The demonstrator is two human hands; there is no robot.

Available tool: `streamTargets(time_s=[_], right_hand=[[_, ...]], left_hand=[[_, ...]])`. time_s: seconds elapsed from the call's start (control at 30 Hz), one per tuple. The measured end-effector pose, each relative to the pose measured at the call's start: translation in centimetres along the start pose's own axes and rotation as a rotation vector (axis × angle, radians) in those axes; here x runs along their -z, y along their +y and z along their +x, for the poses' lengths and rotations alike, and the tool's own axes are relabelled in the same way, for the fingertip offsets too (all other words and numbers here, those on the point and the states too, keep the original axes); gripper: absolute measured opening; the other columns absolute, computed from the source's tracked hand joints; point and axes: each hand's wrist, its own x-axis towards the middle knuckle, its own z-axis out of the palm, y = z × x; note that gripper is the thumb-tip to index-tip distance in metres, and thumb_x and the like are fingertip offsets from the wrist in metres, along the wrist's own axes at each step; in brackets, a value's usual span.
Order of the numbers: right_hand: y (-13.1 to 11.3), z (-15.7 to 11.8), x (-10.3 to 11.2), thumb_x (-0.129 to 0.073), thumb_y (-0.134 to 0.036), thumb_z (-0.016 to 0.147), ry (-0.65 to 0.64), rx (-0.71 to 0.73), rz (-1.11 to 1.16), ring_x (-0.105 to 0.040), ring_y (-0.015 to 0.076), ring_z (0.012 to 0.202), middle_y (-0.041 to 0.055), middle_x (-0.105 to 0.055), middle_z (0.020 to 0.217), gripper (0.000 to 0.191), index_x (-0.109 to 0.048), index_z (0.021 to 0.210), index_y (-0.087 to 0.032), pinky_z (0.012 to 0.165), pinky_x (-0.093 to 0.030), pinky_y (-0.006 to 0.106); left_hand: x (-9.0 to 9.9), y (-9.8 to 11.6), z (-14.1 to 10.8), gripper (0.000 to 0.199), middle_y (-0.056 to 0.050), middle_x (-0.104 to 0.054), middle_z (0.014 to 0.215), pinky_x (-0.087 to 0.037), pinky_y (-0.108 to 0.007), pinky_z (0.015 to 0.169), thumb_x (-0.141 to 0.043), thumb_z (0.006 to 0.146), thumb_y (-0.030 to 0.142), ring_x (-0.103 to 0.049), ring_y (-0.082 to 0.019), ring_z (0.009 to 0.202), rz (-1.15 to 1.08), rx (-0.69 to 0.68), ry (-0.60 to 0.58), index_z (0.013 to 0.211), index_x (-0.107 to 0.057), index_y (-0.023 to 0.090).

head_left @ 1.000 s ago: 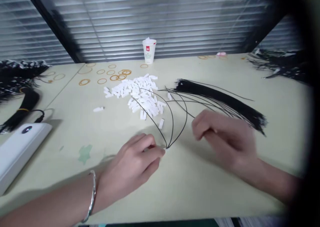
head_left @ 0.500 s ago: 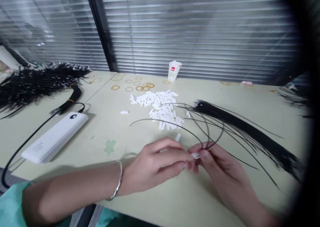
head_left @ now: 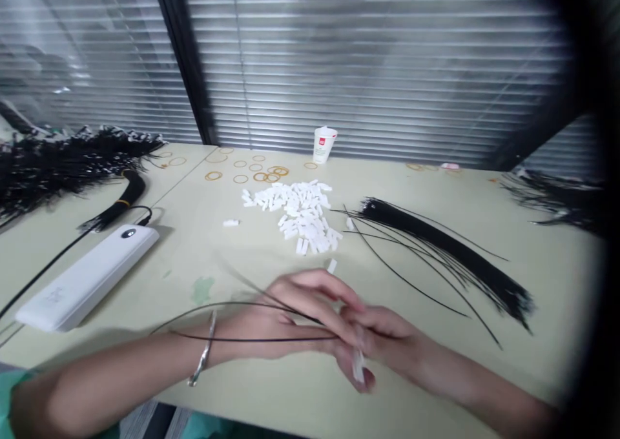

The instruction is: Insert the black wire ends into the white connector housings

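in the head view, we have a white piece [head_left: 358, 365] over the tabletop [head_left: 261, 384], near its front edge. the fingers of our right hand [head_left: 382, 329] appear to pinch it, while those of our left hand [head_left: 310, 300] lie bunched against it; blur and overlap keep us from telling whether they grip as well. three black wires [head_left: 232, 340] trail from where our hands meet, across our left hand and toward the left edge.

to handle this well, we judge that the right pinch should sit on the body of the white piece, with no sideways pull on the black wires. we would do best to keep them gathered together, free of the bracelet [head_left: 206, 352] and away from the loose strands [head_left: 405, 281] by the black bundle [head_left: 440, 245] toward the right edge.

against half a second ago, the black wires no longer arch up toward the back edge but sweep left. the white piece, then lying nearly crosswise between our hands, now points toward the front edge. the pile of white pieces [head_left: 310, 216] keeps its place on the tabletop.
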Motion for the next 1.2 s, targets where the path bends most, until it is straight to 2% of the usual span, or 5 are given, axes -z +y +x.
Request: streamTargets(time_s=[0.1, 0.23, 0.47, 0.93, 1.2], right_hand=[[0.2, 0.1, 0.2, -0.034, -0.038, 0.095, 0.262, 0.101, -0.162, -0.053, 0.0120, 0.075, 0.0034, -0.055, 0.084, 0.026, -0.051, 0.101, -0.019, 0.071, -0.044, 0.029], [0.6, -0.2, 0.5, -0.054, -0.035, 0.086, 0.513, 0.093, -0.674, -0.052, 0.0150, 0.085, 0.0034, -0.055, 0.095, 0.024, -0.047, 0.105, -0.022, 0.076, -0.043, 0.031], [1.8, 0.3, 0.2, -0.045, -0.017, 0.088, 0.490, 0.235, -1.240, -0.048, 0.0161, 0.074, 0.0032, -0.054, 0.075, 0.012, -0.050, 0.077, -0.018, 0.067, -0.040, 0.031], [1.1, 0.2, 2.1, -0.046, -0.016, 0.088, 0.506, 0.105, -1.176, -0.046, 0.0118, 0.068, -0.0006, -0.048, 0.069, 0.019, -0.043, 0.069, -0.018, 0.060, -0.036, 0.024], [1.2, 0.0, 2.8, -0.043, -0.022, 0.092, 0.505, 0.118, -1.194, -0.049, 0.0136, 0.073, 0.0019, -0.052, 0.076, 0.018, -0.048, 0.075, -0.017, 0.067, -0.040, 0.027]], left_hand=[[0.0, -1.6, 0.0, 0.013, -0.005, -0.062, 0.096, -0.057, -0.026, 0.074, -0.063, 0.078, 0.010, -0.067, -0.013, 0.079, -0.210, -0.054, 0.117, 0.090, -0.068, 0.014], [-0.2, -2.7, -0.1, 0.013, -0.004, -0.062, 0.082, -0.051, -0.025, 0.068, -0.066, 0.077, 0.013, -0.061, -0.013, 0.078, 0.050, -0.049, 0.285, 0.090, -0.069, 0.016], [-0.4, -2.1, -0.3, 0.016, -0.001, -0.057, 0.073, -0.045, -0.020, 0.060, -0.053, 0.087, 0.017, -0.054, -0.010, 0.068, 0.310, 0.002, 0.053, 0.088, -0.069, 0.018], [1.1, -1.9, 0.1, 0.031, -0.008, -0.071, 0.097, -0.050, -0.037, 0.091, -0.046, 0.085, 0.005, -0.059, -0.020, 0.104, 0.104, -0.306, -0.150, 0.104, -0.065, 0.018], [2.7, -0.3, -0.3, 0.023, -0.011, -0.073, 0.085, -0.060, -0.037, 0.069, -0.047, 0.089, 0.025, -0.071, -0.024, 0.072, -0.876, 0.347, -0.516, 0.091, -0.070, 0.021]])
